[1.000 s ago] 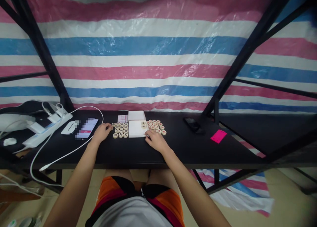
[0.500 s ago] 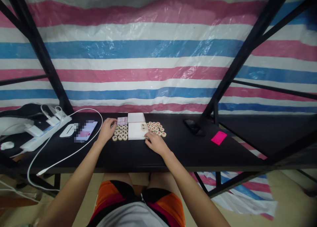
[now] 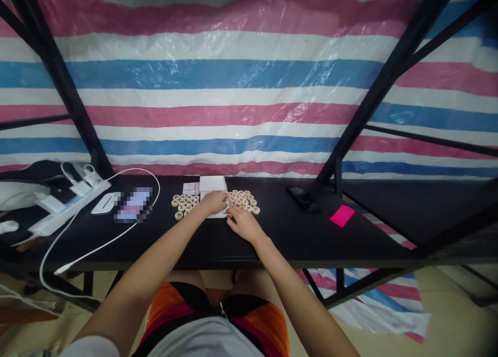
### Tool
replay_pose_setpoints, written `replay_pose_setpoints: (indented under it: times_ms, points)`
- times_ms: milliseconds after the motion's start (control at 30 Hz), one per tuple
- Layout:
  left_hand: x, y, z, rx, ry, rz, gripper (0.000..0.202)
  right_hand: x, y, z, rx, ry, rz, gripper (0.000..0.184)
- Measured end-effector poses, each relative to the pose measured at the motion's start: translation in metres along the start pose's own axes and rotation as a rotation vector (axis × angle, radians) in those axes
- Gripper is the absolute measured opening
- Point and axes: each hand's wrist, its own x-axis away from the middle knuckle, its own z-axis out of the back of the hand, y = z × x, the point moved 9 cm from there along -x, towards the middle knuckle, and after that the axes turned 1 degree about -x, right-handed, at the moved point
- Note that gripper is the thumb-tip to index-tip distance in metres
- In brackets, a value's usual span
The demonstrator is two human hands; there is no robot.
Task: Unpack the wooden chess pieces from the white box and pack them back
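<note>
My left hand (image 3: 213,203) reaches over the open white box (image 3: 221,216), its fingers curled together near the right side. What they pinch, if anything, is hidden. My right hand (image 3: 246,223) holds the box's right edge, with fingers at the rim and thumb below. Left of the box lie several round xiangqi pieces with black characters (image 3: 182,202), partly covered by my left forearm. On the right side a cluster of pieces with red characters (image 3: 245,197) lies just beyond my right hand. The box's white lid half (image 3: 212,183) stands behind.
A pink-and-white printed paper (image 3: 191,189) lies behind the black-character pieces. On the left are a phone (image 3: 134,204), a white case (image 3: 106,203), a power strip (image 3: 70,206) and a looping white cable (image 3: 97,251). A black phone (image 3: 303,198) and a pink note (image 3: 342,216) are at right.
My left hand has moved right, from beside the black-character pieces to over the box. Some of those pieces have shifted left. My right hand stays at the box's edge.
</note>
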Motion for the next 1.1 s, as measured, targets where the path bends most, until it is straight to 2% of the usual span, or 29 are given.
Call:
replay_pose_setpoints:
  times_ms: [133,233,300,400,500,600,667,800,1000,1100]
  points:
    - [0.000,-0.002,0.002,0.025,0.071,0.006,0.013,0.000,-0.001,0.000,0.005,-0.004,0.003,0.017]
    - [0.015,-0.013,0.019,0.222,0.176,0.006,0.012,0.000,0.001,0.000,-0.001,-0.001,0.001,0.018]
    - [0.039,-0.034,0.036,0.364,0.304,0.052,0.011,0.000,0.002,-0.001,-0.004,0.003,-0.006,0.018]
    - [0.090,-0.077,0.053,0.420,0.451,0.177,0.012,0.000,0.003,-0.002,-0.007,0.004,-0.009,0.017]
    - [0.132,-0.121,0.050,0.361,0.455,0.316,0.015,0.000,0.002,-0.002,-0.009,0.005,0.003,0.018]
    - [0.149,-0.148,0.035,0.322,0.393,0.386,0.015,0.001,0.002,-0.001,-0.010,0.012,0.001,0.018]
    - [0.149,-0.151,0.026,0.321,0.365,0.364,0.017,0.002,0.002,0.000,-0.011,0.017,0.000,0.018]
    - [0.144,-0.144,0.019,0.353,0.345,0.309,0.024,0.002,0.002,-0.001,-0.022,0.024,0.011,0.018]
    - [0.146,-0.139,0.030,0.325,0.389,0.316,0.029,0.001,0.001,0.001,-0.035,0.022,0.008,0.018]
    - [0.148,-0.128,0.033,0.331,0.363,0.293,0.028,0.002,0.001,0.001,-0.032,0.023,0.003,0.018]
